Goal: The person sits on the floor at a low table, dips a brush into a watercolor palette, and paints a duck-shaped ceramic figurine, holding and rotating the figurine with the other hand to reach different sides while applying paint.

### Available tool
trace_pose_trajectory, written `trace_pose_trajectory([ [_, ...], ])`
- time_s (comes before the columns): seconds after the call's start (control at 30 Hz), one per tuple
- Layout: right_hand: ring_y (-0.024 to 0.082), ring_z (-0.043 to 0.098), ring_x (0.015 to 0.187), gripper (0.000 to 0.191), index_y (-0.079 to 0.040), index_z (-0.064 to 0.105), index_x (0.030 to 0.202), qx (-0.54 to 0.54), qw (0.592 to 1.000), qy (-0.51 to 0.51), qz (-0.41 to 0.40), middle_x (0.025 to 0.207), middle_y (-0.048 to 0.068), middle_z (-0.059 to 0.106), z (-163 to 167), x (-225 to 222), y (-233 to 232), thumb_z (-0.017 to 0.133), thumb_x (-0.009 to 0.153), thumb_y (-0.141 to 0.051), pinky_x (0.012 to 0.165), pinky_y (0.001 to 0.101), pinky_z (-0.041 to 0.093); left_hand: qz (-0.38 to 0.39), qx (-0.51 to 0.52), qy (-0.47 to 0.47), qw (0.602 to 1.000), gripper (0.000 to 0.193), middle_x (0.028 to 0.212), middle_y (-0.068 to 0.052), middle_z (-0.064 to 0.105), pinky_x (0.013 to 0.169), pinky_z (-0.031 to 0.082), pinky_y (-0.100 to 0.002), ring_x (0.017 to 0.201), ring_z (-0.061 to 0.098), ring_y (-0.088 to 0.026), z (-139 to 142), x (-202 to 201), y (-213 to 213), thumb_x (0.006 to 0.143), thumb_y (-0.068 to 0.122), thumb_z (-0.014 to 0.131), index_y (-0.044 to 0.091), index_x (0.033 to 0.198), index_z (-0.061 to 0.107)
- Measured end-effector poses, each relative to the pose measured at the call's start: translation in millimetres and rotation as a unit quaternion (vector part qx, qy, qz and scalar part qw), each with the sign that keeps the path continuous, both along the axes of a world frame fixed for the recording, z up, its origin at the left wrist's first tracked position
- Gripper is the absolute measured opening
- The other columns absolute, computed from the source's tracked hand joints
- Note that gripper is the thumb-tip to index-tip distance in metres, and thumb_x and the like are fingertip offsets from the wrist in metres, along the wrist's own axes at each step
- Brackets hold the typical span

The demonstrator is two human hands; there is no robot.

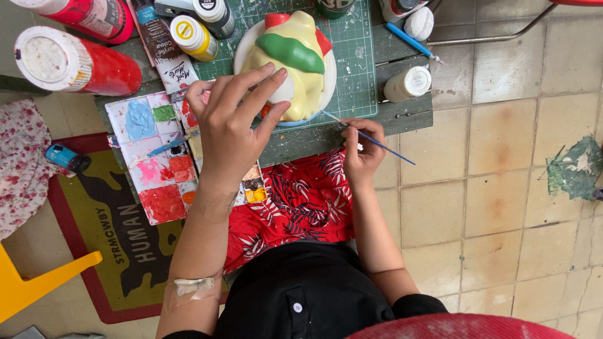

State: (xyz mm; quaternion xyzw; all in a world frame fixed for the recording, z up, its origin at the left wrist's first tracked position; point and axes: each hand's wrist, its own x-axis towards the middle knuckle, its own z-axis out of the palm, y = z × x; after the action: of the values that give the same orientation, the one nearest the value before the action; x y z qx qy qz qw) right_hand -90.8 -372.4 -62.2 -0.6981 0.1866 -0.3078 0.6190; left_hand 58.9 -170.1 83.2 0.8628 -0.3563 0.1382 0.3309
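Observation:
A pale yellow plaster figure [301,75] with a green band and red patches lies on a white plate [242,53] atop a green cutting mat [355,63]. My left hand [232,122] rests on the figure's near side, fingers spread over a white unpainted part. My right hand [361,150] pinches a thin blue-handled paintbrush [377,141], whose tip touches the figure's lower right edge.
A white paint palette [157,157] with blue, green, pink and red paint lies left of my hand. Red paint bottles [81,63], a yellow-capped bottle [195,37], a white bottle [408,83] and another blue brush [411,41] stand on the small grey table. Tiled floor lies to the right.

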Motion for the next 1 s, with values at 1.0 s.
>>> trace_pose_trajectory([
  [1.0, 0.017, 0.073, 0.095, 0.012, 0.002, 0.063, 0.112, -0.102, 0.994, 0.014, 0.03, 0.116, 0.018, 0.073, 14, 5, 6, 0.062, 0.101, 0.007, 0.079, 0.0258, 0.058, -0.003, -0.005, 0.0, 1.0, 0.039, 0.132, 0.006, 0.068, 0.103, 0.032, -0.039, 0.107, 0.065, -0.015, -1, 1, 1, 0.098, 0.027, 0.089, 0.02, 0.133, 0.074],
])
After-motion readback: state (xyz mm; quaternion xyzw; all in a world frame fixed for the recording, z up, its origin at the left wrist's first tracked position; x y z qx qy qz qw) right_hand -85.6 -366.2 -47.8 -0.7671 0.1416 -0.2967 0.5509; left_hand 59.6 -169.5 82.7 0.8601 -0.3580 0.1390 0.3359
